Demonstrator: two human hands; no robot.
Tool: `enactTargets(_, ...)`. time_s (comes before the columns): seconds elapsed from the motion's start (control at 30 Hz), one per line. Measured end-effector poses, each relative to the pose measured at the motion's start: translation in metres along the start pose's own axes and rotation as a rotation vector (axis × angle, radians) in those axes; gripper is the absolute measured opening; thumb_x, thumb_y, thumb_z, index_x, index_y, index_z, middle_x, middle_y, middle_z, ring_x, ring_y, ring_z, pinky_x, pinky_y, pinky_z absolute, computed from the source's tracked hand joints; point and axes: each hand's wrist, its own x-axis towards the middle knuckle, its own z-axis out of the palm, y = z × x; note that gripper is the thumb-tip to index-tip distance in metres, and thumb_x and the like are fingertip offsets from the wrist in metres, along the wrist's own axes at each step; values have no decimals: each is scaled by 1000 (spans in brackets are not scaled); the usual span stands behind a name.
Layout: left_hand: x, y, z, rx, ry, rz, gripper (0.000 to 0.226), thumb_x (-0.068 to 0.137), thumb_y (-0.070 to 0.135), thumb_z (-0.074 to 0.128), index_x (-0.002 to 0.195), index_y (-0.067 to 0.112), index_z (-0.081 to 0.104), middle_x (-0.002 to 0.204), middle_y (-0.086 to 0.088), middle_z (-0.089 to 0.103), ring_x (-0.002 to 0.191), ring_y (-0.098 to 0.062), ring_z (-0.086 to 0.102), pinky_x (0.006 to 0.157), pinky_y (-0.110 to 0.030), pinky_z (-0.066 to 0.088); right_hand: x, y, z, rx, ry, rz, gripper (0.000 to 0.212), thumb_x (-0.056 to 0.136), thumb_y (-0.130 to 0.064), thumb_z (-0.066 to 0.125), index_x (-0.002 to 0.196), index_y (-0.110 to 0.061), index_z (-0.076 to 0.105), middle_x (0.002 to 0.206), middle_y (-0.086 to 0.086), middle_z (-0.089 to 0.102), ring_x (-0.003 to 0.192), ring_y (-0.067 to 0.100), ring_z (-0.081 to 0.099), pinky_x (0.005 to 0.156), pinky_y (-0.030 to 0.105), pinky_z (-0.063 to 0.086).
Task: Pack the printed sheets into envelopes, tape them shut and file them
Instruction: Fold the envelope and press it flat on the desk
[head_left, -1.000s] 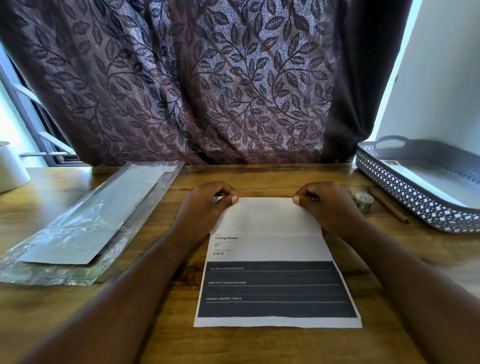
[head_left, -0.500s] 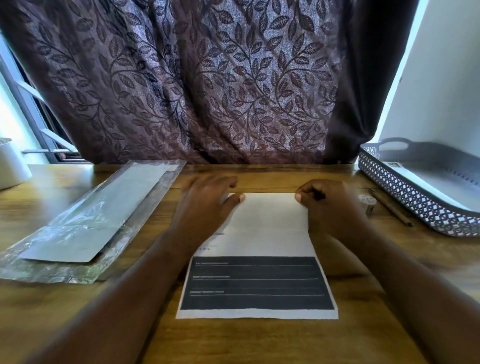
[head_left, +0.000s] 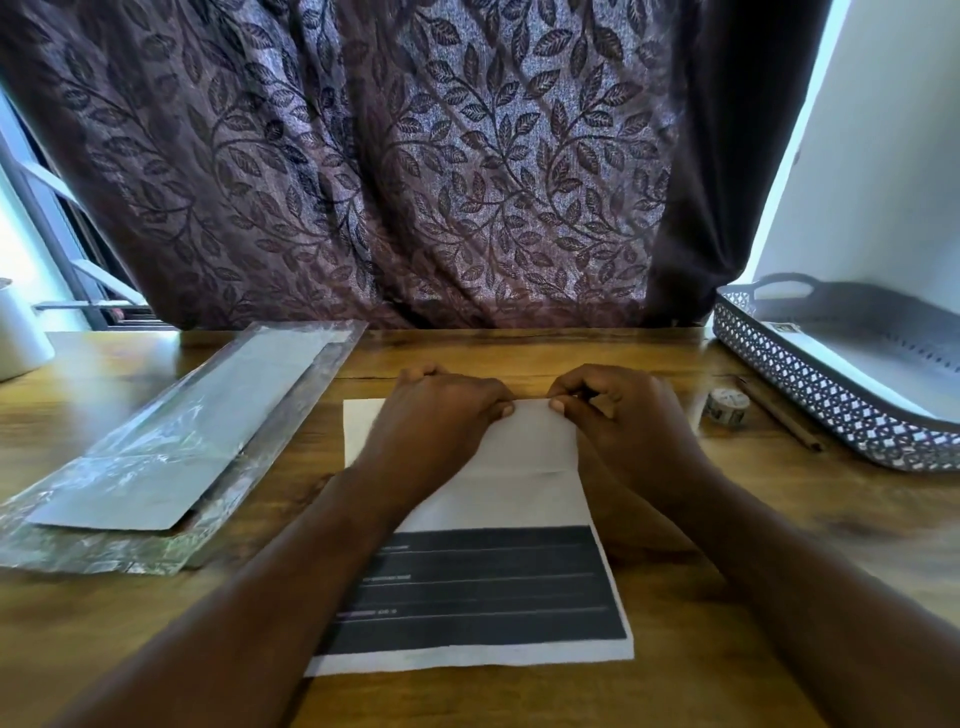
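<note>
Together, both hands pressed on the far edge of a printed sheet lying on the wooden table.

Flat on the table (head_left: 675, 691) lay the printed sheet (head_left: 498, 499), its top part folded toward the person, with a crease across the white area and a dark block of ruled lines nearer the body; the small print there was too blurred to read. The left hand (head_left: 436, 415) lay palm down on the sheet's far left part, fingers bent, while the right hand (head_left: 618, 410) was curled with its fingertips (head_left: 558, 405) pinching the folded edge, the two hands nearly touching. To the left sat a pack of envelopes (head_left: 156, 452) in clear wrap. To the right, a tape roll (head_left: 727, 404) with unreadable markings stood beside a pencil (head_left: 779, 415), next to the patterned tray (head_left: 831, 395).
</note>
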Motion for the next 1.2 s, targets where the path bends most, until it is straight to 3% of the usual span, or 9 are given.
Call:
enactTargets(0.13, -3, -20, 1, -36, 53, -24, 23, 99, 39, 49, 100, 30, 71, 89, 9, 75, 77, -15, 66, 93, -39, 44, 1, 13, -7, 135, 37, 135, 15, 90, -13, 73, 89, -28, 72, 86, -16, 71, 80, -2, 64, 66, 5, 44)
enactTargets(0.3, -7, -35, 1, -77, 138, -90, 17, 99, 33, 56, 95, 27, 71, 85, 10, 74, 71, -13, 63, 86, -39, 48, 2, 24, -11, 149, 67, 192, 15, 90, -14, 73, 87, -29, 72, 85, -16, 71, 83, -6, 63, 65, 4, 42)
enactTargets(0.43, -11, -49, 1, -147, 190, -220, 18, 98, 30, 56, 94, 25, 73, 87, 7, 74, 74, -16, 63, 71, -38, 53, 3, 32, -13, 118, 87, 238, 7, 91, -16, 72, 90, -23, 75, 86, -14, 71, 82, -2, 64, 63, 5, 43)
enactTargets(0.63, -12, -53, 9, -372, 219, -413, 11, 95, 29, 65, 90, 24, 74, 87, 14, 70, 79, -6, 64, 74, -41, 57, 2, 43, -15, 111, 106, 261, 6, 91, -17, 73, 91, -23, 75, 86, -14, 71, 81, 4, 66, 68, 24, 51)
enactTargets(0.8, -13, -54, 6, -538, 257, -539, 11, 85, 31, 78, 86, 20, 77, 84, 11, 75, 77, -8, 71, 72, -44, 61, 2, 47, -15, 115, 100, 254, 7, 91, -17, 72, 91, -24, 73, 87, -11, 71, 82, 8, 66, 72, 31, 56)
enactTargets(0.93, -13, -56, 8, -657, 228, -584, 11, 84, 31, 79, 84, 21, 76, 84, 8, 77, 77, -10, 74, 74, -49, 62, 1, 50, -20, 320, 16, 382, 13, 90, -25, 74, 85, -15, 70, 76, 2, 74, 72, 16, 70, 67, 34, 59)
enactTargets(1.03, -12, -55, 10, -729, 234, -633, 8, 86, 29, 76, 87, 21, 75, 86, 9, 77, 79, -7, 74, 81, -48, 62, -4, 50, -22, 494, -127, 441, 10, 90, -19, 74, 101, -19, 75, 94, -3, 79, 85, 12, 76, 79, 34, 62)
enactTargets(1.2, -9, -46, 12, -969, 239, -721, 9, 93, 24, 69, 92, 16, 73, 88, 2, 78, 83, -16, 75, 85, -49, 60, -3, 53, -20, 630, -140, 459, 31, 86, -5, 76, 111, -23, 72, 105, -3, 79, 97, 16, 76, 86, 36, 62)
